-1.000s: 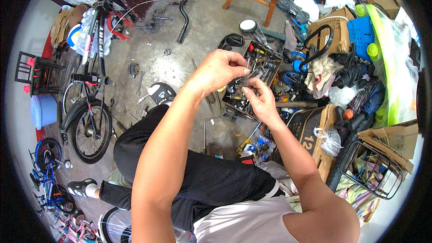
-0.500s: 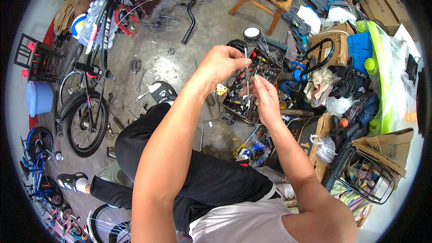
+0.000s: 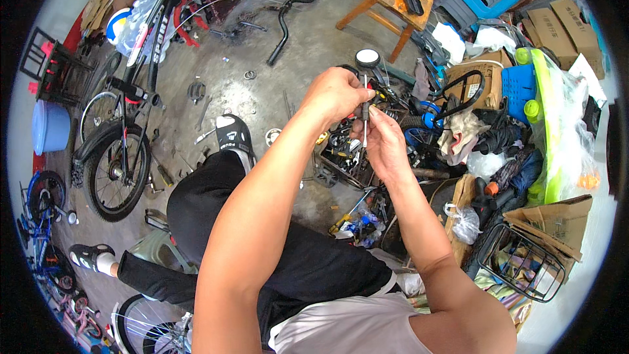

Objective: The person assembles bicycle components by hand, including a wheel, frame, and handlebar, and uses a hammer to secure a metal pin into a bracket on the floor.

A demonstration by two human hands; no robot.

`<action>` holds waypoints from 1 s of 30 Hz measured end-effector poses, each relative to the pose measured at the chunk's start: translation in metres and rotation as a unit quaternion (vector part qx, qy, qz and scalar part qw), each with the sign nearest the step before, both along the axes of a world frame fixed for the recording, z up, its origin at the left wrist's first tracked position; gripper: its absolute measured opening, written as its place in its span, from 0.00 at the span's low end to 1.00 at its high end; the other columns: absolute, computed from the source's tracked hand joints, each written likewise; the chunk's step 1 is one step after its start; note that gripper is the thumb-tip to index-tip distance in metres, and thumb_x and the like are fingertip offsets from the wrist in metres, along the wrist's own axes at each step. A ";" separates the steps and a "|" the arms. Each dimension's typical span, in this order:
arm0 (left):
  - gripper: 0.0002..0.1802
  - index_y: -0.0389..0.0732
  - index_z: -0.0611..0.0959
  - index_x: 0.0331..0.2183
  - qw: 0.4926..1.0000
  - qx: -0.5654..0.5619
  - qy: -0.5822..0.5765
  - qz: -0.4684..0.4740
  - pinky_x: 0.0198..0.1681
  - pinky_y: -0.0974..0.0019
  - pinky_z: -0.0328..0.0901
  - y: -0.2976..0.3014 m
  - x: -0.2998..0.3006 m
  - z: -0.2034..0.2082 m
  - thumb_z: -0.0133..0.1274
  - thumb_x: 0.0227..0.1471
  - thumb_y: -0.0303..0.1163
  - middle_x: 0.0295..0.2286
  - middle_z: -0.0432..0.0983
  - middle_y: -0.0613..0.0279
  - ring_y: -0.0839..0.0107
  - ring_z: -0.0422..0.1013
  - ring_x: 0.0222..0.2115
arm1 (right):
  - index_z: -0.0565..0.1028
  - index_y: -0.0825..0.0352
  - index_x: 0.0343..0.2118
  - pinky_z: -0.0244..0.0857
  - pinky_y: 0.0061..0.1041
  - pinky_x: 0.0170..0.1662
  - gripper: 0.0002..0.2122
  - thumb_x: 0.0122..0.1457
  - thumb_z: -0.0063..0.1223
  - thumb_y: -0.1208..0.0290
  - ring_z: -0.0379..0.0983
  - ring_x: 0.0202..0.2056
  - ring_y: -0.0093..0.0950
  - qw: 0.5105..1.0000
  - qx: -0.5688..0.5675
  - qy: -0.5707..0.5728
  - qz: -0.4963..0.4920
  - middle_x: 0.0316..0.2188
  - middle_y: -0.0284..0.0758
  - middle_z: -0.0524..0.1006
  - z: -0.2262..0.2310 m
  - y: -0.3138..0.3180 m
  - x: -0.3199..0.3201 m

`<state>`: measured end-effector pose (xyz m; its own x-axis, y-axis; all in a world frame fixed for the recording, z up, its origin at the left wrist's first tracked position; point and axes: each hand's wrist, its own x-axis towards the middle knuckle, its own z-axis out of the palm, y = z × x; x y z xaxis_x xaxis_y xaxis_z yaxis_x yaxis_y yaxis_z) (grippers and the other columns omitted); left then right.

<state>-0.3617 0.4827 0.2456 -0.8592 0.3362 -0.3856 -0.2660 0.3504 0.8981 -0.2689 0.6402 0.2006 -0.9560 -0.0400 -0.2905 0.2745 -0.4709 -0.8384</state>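
Observation:
A thin, upright metal rod [image 3: 365, 135] with a dark ribbed sleeve [image 3: 365, 112] around its middle is between my two hands. My left hand [image 3: 337, 94] pinches it near the upper part with thumb and fingers. From below and to the right, my right hand [image 3: 385, 136] closes on it with thumb and fingertips by the sleeve. Behind and beneath both hands lies a box of jumbled tools and parts [image 3: 345, 159], partly covered by them. What the rod belongs to cannot be made out.
A bicycle frame with its front wheel [image 3: 118, 174] stands at left. Loose handlebars [image 3: 282, 29] lie on the floor ahead. A wooden stool [image 3: 395, 0] is at the far right. Cardboard, a blue basket [image 3: 518, 85] and bicycle parts pile up on the right. A yellow-handled screwdriver [image 3: 342, 223] lies nearby.
My right hand has come up against the rod's dark sleeve, closer to my left hand. Both hands still hold the area around the rod, and the whole view has shifted slightly.

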 end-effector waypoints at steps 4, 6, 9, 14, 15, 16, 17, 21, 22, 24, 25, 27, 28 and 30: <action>0.19 0.38 0.88 0.32 0.984 -0.116 0.131 -0.027 0.36 0.54 0.72 -0.012 -0.001 -0.009 0.65 0.50 0.46 0.30 0.84 0.49 0.57 0.81 0.31 | 0.77 0.64 0.48 0.69 0.22 0.41 0.13 0.68 0.55 0.61 0.75 0.35 0.19 0.994 0.110 0.005 -0.013 0.39 0.28 0.80 -0.003 -0.016 -0.005; 0.15 0.41 0.89 0.30 0.958 -0.229 0.171 0.012 0.38 0.50 0.75 -0.008 0.008 -0.019 0.62 0.50 0.44 0.32 0.84 0.48 0.49 0.81 0.35 | 0.78 0.65 0.49 0.66 0.23 0.43 0.14 0.66 0.55 0.64 0.73 0.39 0.19 0.974 0.226 0.004 0.001 0.40 0.26 0.79 0.009 -0.033 -0.006; 0.10 0.43 0.91 0.30 0.928 -0.235 0.290 -0.006 0.36 0.55 0.76 0.006 0.020 0.018 0.60 0.44 0.33 0.31 0.85 0.52 0.58 0.83 0.35 | 0.68 0.63 0.63 0.66 0.34 0.61 0.22 0.69 0.49 0.60 0.73 0.55 0.30 0.994 0.104 -0.038 -0.004 0.56 0.37 0.76 -0.059 0.022 -0.012; 0.10 0.48 0.90 0.31 0.838 -0.181 0.514 0.029 0.39 0.57 0.65 0.006 0.024 0.092 0.61 0.44 0.37 0.29 0.82 0.64 0.64 0.76 0.38 | 0.67 0.61 0.63 0.72 0.33 0.51 0.22 0.69 0.50 0.59 0.78 0.46 0.30 0.976 0.182 -0.105 0.051 0.48 0.38 0.79 -0.085 -0.018 -0.034; 0.11 0.45 0.90 0.32 0.838 -0.158 0.518 0.076 0.41 0.55 0.62 -0.013 0.034 0.111 0.59 0.46 0.37 0.32 0.82 0.61 0.63 0.75 0.39 | 0.66 0.60 0.63 0.72 0.33 0.51 0.22 0.69 0.49 0.58 0.78 0.46 0.30 0.970 0.215 -0.091 0.074 0.48 0.38 0.79 -0.081 -0.026 -0.041; 0.12 0.42 0.89 0.32 0.840 -0.121 0.511 0.140 0.43 0.54 0.60 -0.020 0.035 0.120 0.58 0.47 0.36 0.35 0.81 0.55 0.62 0.75 0.38 | 0.65 0.60 0.63 0.72 0.33 0.51 0.23 0.70 0.49 0.57 0.78 0.45 0.30 0.961 0.250 -0.077 0.094 0.48 0.39 0.80 -0.078 -0.032 -0.046; 0.12 0.40 0.89 0.32 0.821 -0.127 0.529 0.173 0.41 0.54 0.61 -0.053 0.051 0.123 0.57 0.47 0.36 0.33 0.80 0.55 0.61 0.75 0.37 | 0.65 0.59 0.64 0.72 0.32 0.51 0.23 0.70 0.49 0.57 0.78 0.45 0.30 0.952 0.281 -0.065 0.104 0.47 0.39 0.80 -0.078 -0.032 -0.050; 0.11 0.38 0.83 0.28 0.743 -0.065 0.588 0.312 0.29 0.55 0.68 -0.194 0.077 0.096 0.58 0.39 0.34 0.29 0.79 0.52 0.57 0.75 0.28 | 0.66 0.63 0.62 0.66 0.30 0.56 0.21 0.72 0.47 0.58 0.73 0.52 0.27 0.901 0.358 0.145 0.197 0.52 0.42 0.76 -0.098 -0.044 -0.070; 0.11 0.38 0.83 0.31 0.742 -0.073 0.557 0.367 0.33 0.54 0.70 -0.241 0.083 0.054 0.59 0.45 0.34 0.31 0.80 0.53 0.57 0.77 0.30 | 0.69 0.62 0.59 0.68 0.29 0.53 0.19 0.71 0.50 0.58 0.76 0.48 0.27 0.925 0.336 0.073 0.161 0.48 0.39 0.78 -0.097 -0.073 -0.090; 0.12 0.36 0.83 0.37 0.834 -0.023 0.259 0.488 0.38 0.53 0.73 -0.325 0.100 -0.031 0.58 0.57 0.35 0.30 0.81 0.51 0.54 0.79 0.33 | 0.72 0.62 0.55 0.68 0.26 0.49 0.16 0.70 0.52 0.59 0.77 0.44 0.25 0.929 0.346 0.043 0.124 0.44 0.34 0.79 -0.103 -0.119 -0.121; 0.14 0.36 0.83 0.39 0.845 -0.169 0.153 0.483 0.38 0.52 0.73 -0.361 0.117 -0.090 0.57 0.58 0.38 0.32 0.81 0.47 0.50 0.79 0.33 | 0.74 0.62 0.53 0.67 0.25 0.49 0.15 0.70 0.53 0.61 0.75 0.45 0.24 0.915 0.372 0.082 0.135 0.43 0.32 0.79 -0.109 -0.143 -0.127; 0.17 0.38 0.84 0.41 0.834 -0.299 0.005 0.464 0.40 0.47 0.71 -0.387 0.168 -0.201 0.56 0.59 0.42 0.34 0.82 0.43 0.45 0.79 0.36 | 0.78 0.65 0.50 0.64 0.23 0.47 0.13 0.69 0.53 0.63 0.71 0.43 0.20 0.890 0.403 0.096 0.188 0.43 0.28 0.78 -0.130 -0.183 -0.147; 0.17 0.40 0.85 0.41 0.827 -0.298 -0.017 0.476 0.41 0.47 0.71 -0.381 0.188 -0.233 0.56 0.58 0.43 0.32 0.83 0.45 0.44 0.79 0.37 | 0.78 0.65 0.50 0.64 0.23 0.47 0.13 0.69 0.54 0.64 0.70 0.43 0.20 0.892 0.402 0.083 0.191 0.43 0.28 0.77 -0.140 -0.212 -0.151; 0.16 0.40 0.83 0.39 0.855 -0.267 -0.058 0.441 0.39 0.40 0.71 -0.358 0.213 -0.279 0.54 0.59 0.43 0.33 0.82 0.42 0.41 0.79 0.35 | 0.78 0.66 0.51 0.66 0.22 0.45 0.14 0.67 0.56 0.66 0.71 0.42 0.19 0.898 0.369 0.103 0.216 0.42 0.29 0.78 -0.168 -0.268 -0.158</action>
